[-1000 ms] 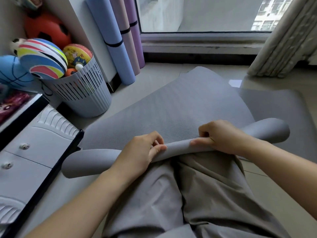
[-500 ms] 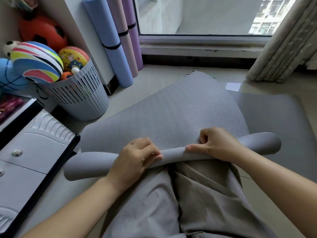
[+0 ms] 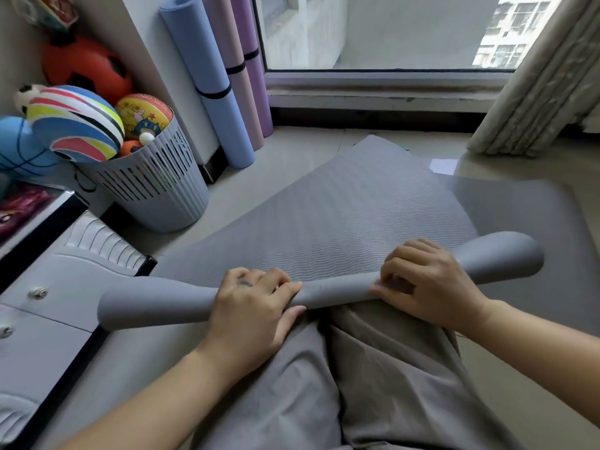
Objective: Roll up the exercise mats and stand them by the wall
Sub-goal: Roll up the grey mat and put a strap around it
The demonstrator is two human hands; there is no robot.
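Clasps the started roll (image 3: 337,292) of the mat (image 3: 341,219) with left hand (image 3: 256,306) and right hand (image 3: 425,287), both curled over it, set apart to keep the turn tight and even.

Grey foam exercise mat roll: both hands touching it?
Touching. Head view: the left hand and right hand both curl their fingers over the rolled grey foam exercise mat.

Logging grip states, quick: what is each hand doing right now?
Left hand: grips the rolled end of the gray mat.
Right hand: grips the same roll, fingers curled over it.
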